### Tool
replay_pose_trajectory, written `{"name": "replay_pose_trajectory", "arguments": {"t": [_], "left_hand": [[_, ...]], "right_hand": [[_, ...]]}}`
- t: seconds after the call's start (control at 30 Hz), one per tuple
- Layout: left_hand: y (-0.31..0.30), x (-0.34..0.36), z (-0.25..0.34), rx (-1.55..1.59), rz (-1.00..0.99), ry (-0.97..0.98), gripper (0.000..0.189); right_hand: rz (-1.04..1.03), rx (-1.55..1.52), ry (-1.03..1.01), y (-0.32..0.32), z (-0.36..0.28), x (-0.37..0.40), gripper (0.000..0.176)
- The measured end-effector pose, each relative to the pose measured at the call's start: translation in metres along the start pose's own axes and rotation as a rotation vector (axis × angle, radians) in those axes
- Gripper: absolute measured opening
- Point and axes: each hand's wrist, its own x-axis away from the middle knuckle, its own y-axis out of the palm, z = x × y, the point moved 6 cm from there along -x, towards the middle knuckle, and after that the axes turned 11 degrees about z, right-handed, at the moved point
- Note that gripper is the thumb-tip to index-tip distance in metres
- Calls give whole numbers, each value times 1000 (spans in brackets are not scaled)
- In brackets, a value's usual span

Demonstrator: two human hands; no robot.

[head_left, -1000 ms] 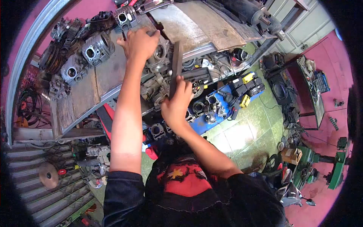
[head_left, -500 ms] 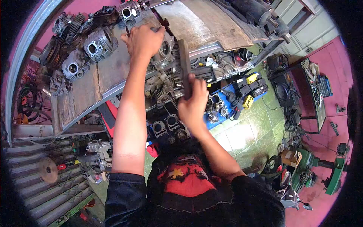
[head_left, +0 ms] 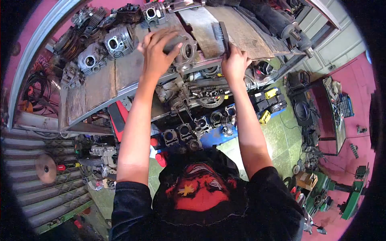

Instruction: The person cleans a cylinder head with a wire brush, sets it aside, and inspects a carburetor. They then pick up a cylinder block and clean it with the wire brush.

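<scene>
My right hand (head_left: 235, 66) is closed around the handle of a wire brush (head_left: 224, 34), which stands out past the fingers over the bench boards with its bristles facing left. Fingers spread, my left hand (head_left: 157, 54) is at the left side of a grey metal engine casting (head_left: 187, 50) with a round bore, its thumb overlapping the casting in this view. The casting sits at the bench's front edge. To the left, another engine casting (head_left: 118, 42) with a squarish port stands on the wooden bench top (head_left: 94, 90).
More castings (head_left: 91, 60) line the bench's left end. A large metal cylinder (head_left: 287, 30) lies at the back right. Below the front edge are a tray of sockets (head_left: 207, 92) and several cylinder blocks (head_left: 185, 130). Yellow-and-black boxes (head_left: 271, 94) sit lower right.
My right hand has moved up and right with the wire brush, from in front of the bench to over the boards. My left hand's fingers have spread apart.
</scene>
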Motion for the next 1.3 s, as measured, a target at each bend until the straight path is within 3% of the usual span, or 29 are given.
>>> {"name": "replay_pose_trajectory", "arguments": {"t": [0.07,0.1,0.17,0.2,0.23,0.27,0.37,0.7,0.8,1.07,1.3], "left_hand": [[-8,15,-11,-90,87,-119,51],[-6,27,-19,-103,17,-157,65],[-13,37,-16,-80,-19,-227,75],[-15,43,-16,-52,-62,-296,84],[-16,48,-18,-86,-118,-336,113],[-19,51,-16,-91,-110,-337,113],[-17,59,-10,-123,-225,-338,145],[-17,57,-13,-49,-248,-351,150],[-14,58,-12,-64,-273,-331,146],[-23,65,0,-194,-139,-283,117],[-48,49,15,-219,-54,-172,114]], "right_hand": [[-59,32,3,7,1,-4,48],[-14,60,-28,0,-5,-5,51],[0,42,-100,-20,-26,-4,61],[1,38,-106,-25,-33,2,61],[-77,-101,-184,-26,-45,9,63],[-155,-241,-264,-27,-59,16,65],[-199,-341,-371,-36,-93,37,77],[-152,-340,-319,-12,-99,44,88],[-174,-357,-324,-15,-102,41,78],[-96,-344,-360,-7,-95,47,78],[-116,-416,-399,-37,-93,39,74]]}}
